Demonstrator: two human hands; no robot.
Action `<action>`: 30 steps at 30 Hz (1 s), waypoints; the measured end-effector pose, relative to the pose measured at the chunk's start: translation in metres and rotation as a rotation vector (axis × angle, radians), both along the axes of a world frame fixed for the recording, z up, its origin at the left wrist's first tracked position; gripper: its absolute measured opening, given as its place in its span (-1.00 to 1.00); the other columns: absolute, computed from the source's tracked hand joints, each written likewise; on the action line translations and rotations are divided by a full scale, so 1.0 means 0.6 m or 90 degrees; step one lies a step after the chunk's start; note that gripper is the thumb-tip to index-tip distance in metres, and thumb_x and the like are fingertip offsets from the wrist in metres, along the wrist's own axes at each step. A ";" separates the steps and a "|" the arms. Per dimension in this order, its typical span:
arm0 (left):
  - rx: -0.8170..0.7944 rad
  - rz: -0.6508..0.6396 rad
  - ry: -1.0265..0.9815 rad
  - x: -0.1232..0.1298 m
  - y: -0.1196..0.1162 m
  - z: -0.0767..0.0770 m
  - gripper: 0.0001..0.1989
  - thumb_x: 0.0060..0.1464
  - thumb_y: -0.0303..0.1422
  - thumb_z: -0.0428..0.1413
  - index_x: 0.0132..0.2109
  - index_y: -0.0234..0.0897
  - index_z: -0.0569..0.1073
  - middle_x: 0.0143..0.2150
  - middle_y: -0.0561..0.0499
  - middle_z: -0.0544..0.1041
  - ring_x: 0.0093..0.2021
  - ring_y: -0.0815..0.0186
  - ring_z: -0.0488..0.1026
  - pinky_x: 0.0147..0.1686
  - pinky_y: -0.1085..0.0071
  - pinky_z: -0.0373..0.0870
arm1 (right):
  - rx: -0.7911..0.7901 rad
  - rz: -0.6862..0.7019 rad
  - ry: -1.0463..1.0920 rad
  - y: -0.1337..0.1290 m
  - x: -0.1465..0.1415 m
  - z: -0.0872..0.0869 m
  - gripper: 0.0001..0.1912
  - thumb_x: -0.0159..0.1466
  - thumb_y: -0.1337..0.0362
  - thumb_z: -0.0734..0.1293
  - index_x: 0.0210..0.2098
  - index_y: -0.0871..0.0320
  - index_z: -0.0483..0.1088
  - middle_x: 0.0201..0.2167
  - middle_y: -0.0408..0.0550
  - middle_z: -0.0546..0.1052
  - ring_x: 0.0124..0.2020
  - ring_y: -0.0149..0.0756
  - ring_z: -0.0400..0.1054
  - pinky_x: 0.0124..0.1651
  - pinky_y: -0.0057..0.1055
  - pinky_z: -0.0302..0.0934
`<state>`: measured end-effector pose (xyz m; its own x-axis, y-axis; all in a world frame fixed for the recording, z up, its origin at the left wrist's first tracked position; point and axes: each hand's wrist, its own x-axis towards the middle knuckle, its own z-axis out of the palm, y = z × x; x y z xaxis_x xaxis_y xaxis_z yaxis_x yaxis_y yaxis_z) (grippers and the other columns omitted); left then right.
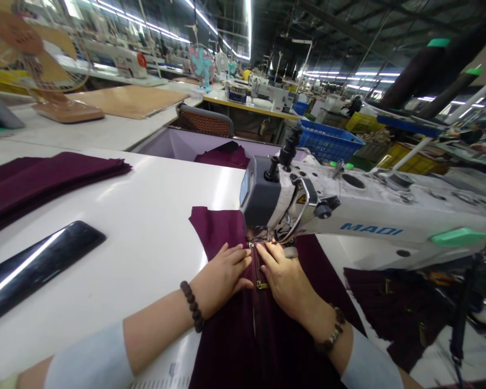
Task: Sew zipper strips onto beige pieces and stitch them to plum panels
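Note:
A dark maroon fabric piece (pixel 227 335) lies under the needle area of a white sewing machine (pixel 372 210). Down its middle runs a zipper (pixel 256 313) with a brass-coloured pull (pixel 262 284). My left hand (pixel 229 273) rests on the cloth left of the zipper, fingers stretched out towards the presser foot (pixel 251 243). On the zipper's other side, my right hand (pixel 285 275) lies with fingers extended, pressing the fabric close to the foot. Both hands stay flat on the cloth and grasp nothing that shows.
Stacked maroon pieces (pixel 44 183) and a glossy black panel (pixel 40 259) lie on the white table at left. More maroon pieces with zippers (pixel 392 302) sit right of the machine. Beyond are a lilac bin (pixel 166 146), a blue basket (pixel 328 141) and a fan (pixel 36 59).

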<state>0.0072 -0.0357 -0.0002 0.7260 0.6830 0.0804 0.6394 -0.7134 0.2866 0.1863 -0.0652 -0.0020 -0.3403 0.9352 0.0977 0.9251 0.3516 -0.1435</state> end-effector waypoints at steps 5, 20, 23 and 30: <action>0.032 -0.003 0.014 0.005 0.002 -0.007 -0.53 0.00 -0.26 0.17 0.01 -0.46 0.34 0.03 -0.26 0.38 0.11 0.02 0.25 0.08 -0.01 0.17 | -0.003 -0.006 -0.002 0.003 -0.002 -0.003 -0.56 0.30 0.38 0.05 0.17 0.18 0.12 0.11 0.09 0.26 0.09 -0.14 0.15 0.05 -0.08 0.13; -0.034 -0.243 -0.041 -0.135 -0.087 0.062 -0.42 -0.03 -0.34 0.20 0.15 -0.07 0.23 0.17 -0.05 0.27 0.20 0.06 0.11 0.17 0.05 0.01 | -0.054 0.160 0.191 -0.043 0.027 0.027 -0.68 0.27 0.44 0.09 -0.05 0.14 0.32 0.00 -0.01 0.37 0.10 -0.24 0.16 0.20 0.03 -0.11; 0.100 -0.238 -0.053 -0.125 -0.115 0.047 -0.64 0.16 -0.52 -0.05 0.07 -0.10 0.31 0.09 -0.01 0.37 0.16 0.14 0.20 0.17 0.02 -0.02 | -0.039 0.169 0.151 -0.057 0.027 0.020 -0.67 0.27 0.45 0.08 -0.01 0.16 0.29 0.04 -0.01 0.34 0.13 -0.23 0.12 0.19 0.02 -0.10; 0.201 -0.224 -0.317 -0.086 -0.122 0.068 -0.70 0.27 -0.46 -0.26 -0.09 -0.42 0.34 -0.24 -0.18 0.49 -0.20 0.23 0.38 -0.22 0.35 0.37 | -0.005 0.223 0.059 -0.066 0.022 0.004 -0.60 0.26 0.48 0.07 0.04 0.13 0.26 0.12 0.02 0.25 0.18 -0.19 0.02 0.20 0.04 -0.15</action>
